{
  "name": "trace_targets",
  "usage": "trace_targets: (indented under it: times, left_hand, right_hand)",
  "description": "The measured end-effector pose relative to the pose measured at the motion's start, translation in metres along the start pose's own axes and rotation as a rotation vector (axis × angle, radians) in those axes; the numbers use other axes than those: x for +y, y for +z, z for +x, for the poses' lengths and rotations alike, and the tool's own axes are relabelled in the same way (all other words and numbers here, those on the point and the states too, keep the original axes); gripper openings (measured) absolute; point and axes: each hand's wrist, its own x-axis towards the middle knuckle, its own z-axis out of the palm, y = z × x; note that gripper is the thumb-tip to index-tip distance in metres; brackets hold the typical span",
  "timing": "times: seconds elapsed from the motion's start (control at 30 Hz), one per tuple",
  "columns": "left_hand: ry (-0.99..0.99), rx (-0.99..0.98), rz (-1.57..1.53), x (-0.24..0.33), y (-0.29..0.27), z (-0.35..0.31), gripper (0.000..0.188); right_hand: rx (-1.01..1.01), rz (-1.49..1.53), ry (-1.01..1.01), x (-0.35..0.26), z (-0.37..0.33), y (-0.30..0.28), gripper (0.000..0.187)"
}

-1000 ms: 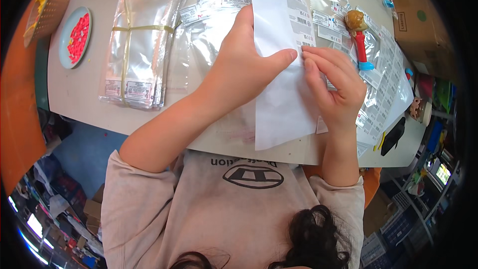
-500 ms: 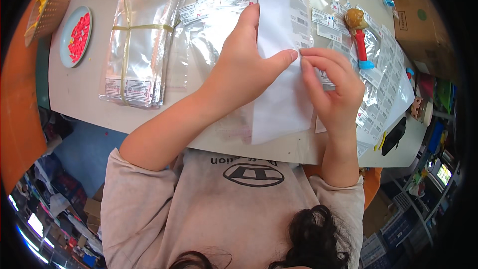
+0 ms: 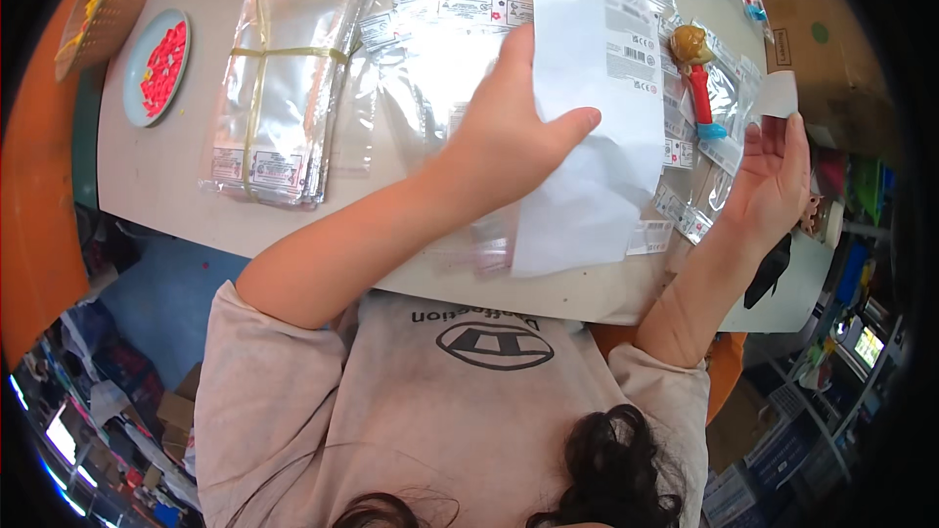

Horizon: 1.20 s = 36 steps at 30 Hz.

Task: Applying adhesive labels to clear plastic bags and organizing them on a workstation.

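A white sheet of printed labels (image 3: 587, 196) hangs upright before me. My left hand (image 3: 504, 137) is closed on it, thumb lying over the front and fingers behind. Out to the right, my right hand (image 3: 768, 181) holds a small white label (image 3: 780, 95) at its fingertips, apart from the sheet. Left of the sheet, clear plastic bags with printed white tops (image 3: 450, 10) lie loose on the table. Beyond my right hand's fingers is a toy with a round golden head, red stick and blue foot (image 3: 699, 88), on top of more bags and label sheets.
A bundle of clear bags (image 3: 293, 108) tied with gold ribbon lies on the left. Farther left are a pale blue plate (image 3: 134, 103) of small red pieces and a beige basket (image 3: 112, 15). A cardboard box (image 3: 831, 49) stands at the right edge, near a black object (image 3: 768, 274).
My right hand has left the sheet's edge and swung right, now with a small white label at its fingertips. The sheet has turned its face more toward view; my left hand shifted slightly right.
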Motion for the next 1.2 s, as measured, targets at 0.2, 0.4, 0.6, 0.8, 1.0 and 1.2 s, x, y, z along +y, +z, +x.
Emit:
trace_targets:
  times: [0.2,0.4,0.6,0.8,1.0,1.2]
  left_hand:
    - [0.393,0.333,0.440,0.021,0.007,-0.006,0.073]
    - [-0.297,-0.017,-0.085,0.034,-0.008,-0.009,0.043]
    - [-0.154,0.029,-0.033,0.016,-0.021,-0.008,0.037]
    - [-0.167,-0.283,0.243,0.040,-0.021,-0.008,0.038]
    - [0.042,-0.148,0.513,0.036,-0.026,-0.016,0.039]
    - [0.236,0.357,1.136,0.042,-0.091,0.006,0.035]
  right_hand:
    - [-0.537,-0.500,-0.693,0.013,-0.060,0.036,0.010]
    - [-0.844,-0.597,-0.993,0.025,-0.084,0.048,0.026]
    - [-1.019,-0.606,-0.601,0.008,-0.071,0.048,0.030]
    - [-0.802,-0.283,0.284,0.001,-0.059,0.039,0.018]
    - [-0.816,-0.343,0.263,0.016,-0.051,0.022,0.016]
    - [-0.670,-0.258,0.350,0.016,-0.049,0.025,0.037]
